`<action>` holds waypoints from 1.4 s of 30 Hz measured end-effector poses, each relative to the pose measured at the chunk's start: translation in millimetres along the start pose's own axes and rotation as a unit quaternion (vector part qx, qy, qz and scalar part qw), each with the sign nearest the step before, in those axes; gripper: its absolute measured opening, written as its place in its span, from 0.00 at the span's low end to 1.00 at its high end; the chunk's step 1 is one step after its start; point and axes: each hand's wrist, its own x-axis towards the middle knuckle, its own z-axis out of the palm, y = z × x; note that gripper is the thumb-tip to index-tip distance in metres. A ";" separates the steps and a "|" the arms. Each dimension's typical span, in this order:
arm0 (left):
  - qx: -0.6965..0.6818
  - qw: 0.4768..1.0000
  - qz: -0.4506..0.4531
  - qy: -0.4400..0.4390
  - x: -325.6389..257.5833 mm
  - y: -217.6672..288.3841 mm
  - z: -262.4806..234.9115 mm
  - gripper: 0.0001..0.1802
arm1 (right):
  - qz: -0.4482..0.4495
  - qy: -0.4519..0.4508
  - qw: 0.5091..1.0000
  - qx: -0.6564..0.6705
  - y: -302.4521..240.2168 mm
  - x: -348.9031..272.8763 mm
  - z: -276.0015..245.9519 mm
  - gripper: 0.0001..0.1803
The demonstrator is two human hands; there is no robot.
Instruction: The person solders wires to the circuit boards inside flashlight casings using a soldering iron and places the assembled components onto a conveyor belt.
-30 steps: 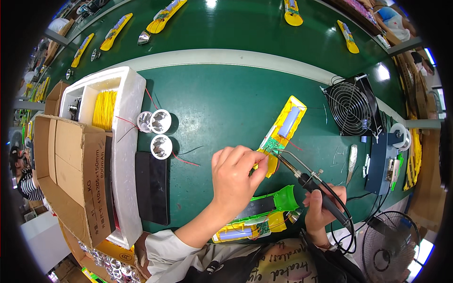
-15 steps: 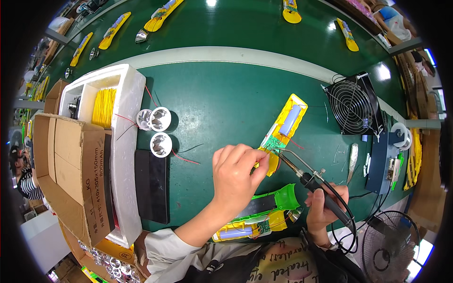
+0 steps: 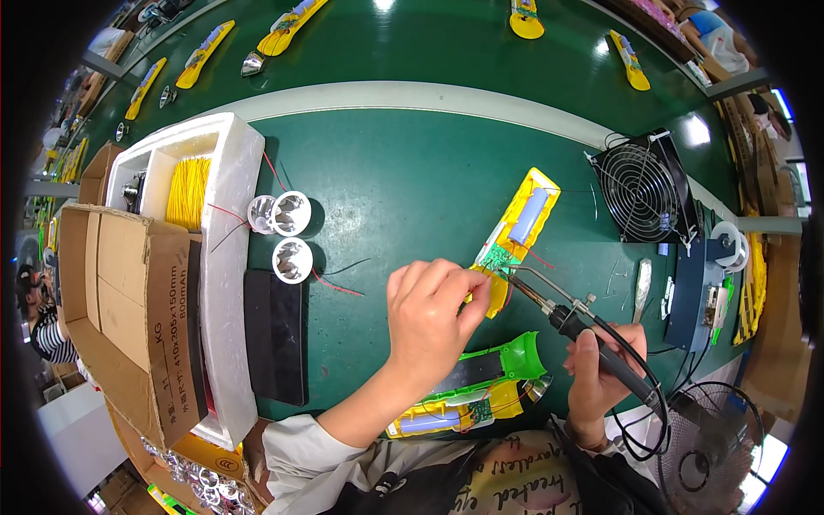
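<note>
At the nine o'clock edge of the green tabletop [image 3: 403, 172] an open brown cardboard box [image 3: 120, 309] is seen, and just beside it a white foam tray [image 3: 232, 172] in which a bundle of yellow wires [image 3: 187, 190] is kept. Toward ten o'clock from the middle, three shiny silver cone reflectors [image 3: 287, 232] with thin red leads are laid beside a flat black pad [image 3: 275, 335].

Near the middle, the left hand [image 3: 429, 322] is closed in a pinch on the lower end of the opened yellow plastic flashlight half-shell [image 3: 515, 240], by which the shell is pressed down onto the tabletop. A blue cylindrical battery cell and a small green circuit board are carried inside it. The shell's long axis runs from seven o'clock to one o'clock, with the battery end pointing to one o'clock and the board end toward the person.

The right hand [image 3: 596, 378] is clenched around the black-handled soldering iron [image 3: 566, 313], whose tip is brought to the board at the shell's lower end. The step in hand is judged to be soldering a joint on that board. For the next move, a steady shell and a brief, exact touch of the tip would be called for.

At six o'clock a second green and yellow flashlight body [image 3: 476, 399] is lying, and at two o'clock a black square fan [image 3: 639, 184] is standing.
</note>
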 end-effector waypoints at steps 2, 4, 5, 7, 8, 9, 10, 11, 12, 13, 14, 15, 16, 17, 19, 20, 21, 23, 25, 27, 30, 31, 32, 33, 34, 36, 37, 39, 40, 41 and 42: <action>0.001 1.000 0.000 0.001 -1.1 -0.8 0.8 0.07 | 0.005 -0.002 1.000 -0.015 -2.7 2.2 -1.0 0.10; 0.002 1.000 0.002 0.004 -1.2 -1.1 1.1 0.07 | 0.009 0.000 0.999 -0.038 -4.9 5.1 -0.8 0.09; 0.002 1.000 0.002 0.004 -1.1 -1.1 0.9 0.07 | 0.008 0.001 0.999 -0.038 -6.7 6.9 -1.0 0.09; 0.000 1.000 0.006 0.004 -0.8 -0.7 0.6 0.07 | -0.001 -0.011 0.997 -0.070 -9.9 9.4 -2.4 0.09; -0.001 1.000 0.007 0.004 -0.6 -0.2 0.4 0.07 | -0.014 -0.011 0.998 -0.063 -9.9 9.3 -3.6 0.09; 0.001 1.000 0.007 0.004 -0.4 0.4 0.3 0.07 | -0.014 -0.010 0.998 -0.063 -11.8 8.9 -4.4 0.09; 0.002 1.000 0.007 0.004 -0.5 0.6 0.3 0.07 | -0.009 0.001 0.999 -0.039 -14.3 8.1 -5.2 0.09; 0.002 1.000 0.009 0.004 -0.7 0.7 0.7 0.07 | -0.004 0.012 1.000 -0.015 -16.1 7.2 -6.2 0.10; 0.005 1.000 0.008 0.004 -1.0 0.6 1.5 0.07 | 0.001 0.017 1.000 -0.018 -16.5 6.5 -8.0 0.10; 0.011 1.000 0.008 0.004 -1.8 0.1 1.1 0.07 | 0.001 0.018 1.000 -0.016 -15.0 5.3 -9.6 0.10; 0.013 1.000 0.010 0.004 -2.6 -0.1 0.5 0.07 | -0.006 0.018 1.000 -0.017 -12.4 4.0 -11.5 0.10; 0.020 1.000 0.009 0.008 -3.4 -0.2 -0.3 0.07 | -0.013 0.019 1.000 -0.017 -10.8 2.4 -12.8 0.10; 0.021 1.000 0.011 0.012 -2.8 0.7 0.6 0.06 | -0.015 0.024 0.999 -0.019 -11.8 0.9 -14.8 0.10; 0.018 1.000 0.016 0.011 -2.1 1.4 1.3 0.06 | -0.005 0.032 0.999 -0.012 -13.1 -0.9 -16.6 0.10; 0.024 0.999 0.023 0.015 -1.4 1.9 1.9 0.06 | 0.005 0.045 0.999 -0.003 -13.4 -4.0 -19.5 0.10; 0.023 0.999 0.028 0.014 -1.5 2.0 2.0 0.06 | 0.006 0.042 0.999 0.005 -12.3 -5.7 -20.6 0.10; 0.022 0.999 0.024 0.013 -1.7 2.1 2.0 0.05 | 0.008 0.038 0.999 0.012 -11.2 -7.6 -21.7 0.10; 0.025 0.999 0.022 0.012 -3.0 2.3 -0.2 0.05 | 0.010 0.039 0.999 0.016 -10.3 -12.2 -23.8 0.10; 0.035 0.999 0.033 0.018 -3.7 2.9 -0.8 0.05 | 0.012 0.041 0.999 0.017 -9.0 -16.2 -26.6 0.10; 0.033 0.999 0.035 0.019 -5.1 5.0 0.1 0.05 | -0.003 0.038 0.999 0.006 -7.1 -19.6 -30.8 0.10; 0.036 0.998 0.037 0.018 -7.3 5.8 1.7 0.05 | 0.003 0.047 0.999 0.013 -3.5 -24.4 -35.8 0.10; 0.040 0.998 0.038 0.017 -7.3 6.5 0.2 0.05 | 0.002 0.049 0.999 0.016 -2.2 -25.3 -37.7 0.10; 0.043 0.998 0.040 0.017 -7.7 6.7 -1.7 0.05 | -0.014 0.044 0.999 0.007 0.3 -26.2 -40.3 0.10; 0.045 0.998 0.042 0.011 -8.5 6.7 -3.8 0.05 | -0.030 0.039 0.999 -0.002 2.6 -27.3 -42.8 0.09; 0.045 0.998 0.047 0.007 -7.8 9.2 -6.3 0.05 | -0.032 0.043 0.999 0.001 2.4 -29.4 -47.0 0.09; 0.036 0.999 0.011 -0.027 -6.4 15.8 -13.8 0.08 | 0.007 0.080 0.997 0.021 1.8 -35.9 -56.1 0.11; 0.028 0.997 -0.032 -0.061 -3.5 17.4 -16.4 0.12 | 0.004 0.078 0.997 0.028 4.7 -36.0 -58.4 0.11; 0.091 0.992 -0.026 -0.084 9.4 29.1 -16.0 0.19 | 0.023 0.115 0.992 0.048 10.9 -35.4 -64.2 0.11; 0.150 0.982 -0.024 -0.109 14.9 36.3 -15.5 0.25 | 0.029 0.122 0.991 0.049 13.9 -35.3 -67.5 0.11; 0.166 0.967 -0.062 -0.182 19.0 42.4 -13.4 0.32 | 0.024 0.119 0.991 0.059 15.7 -33.4 -69.3 0.11; 0.188 0.956 -0.076 -0.212 25.0 46.3 -10.5 0.29 | 0.037 0.119 0.990 0.063 17.2 -30.5 -70.9 0.11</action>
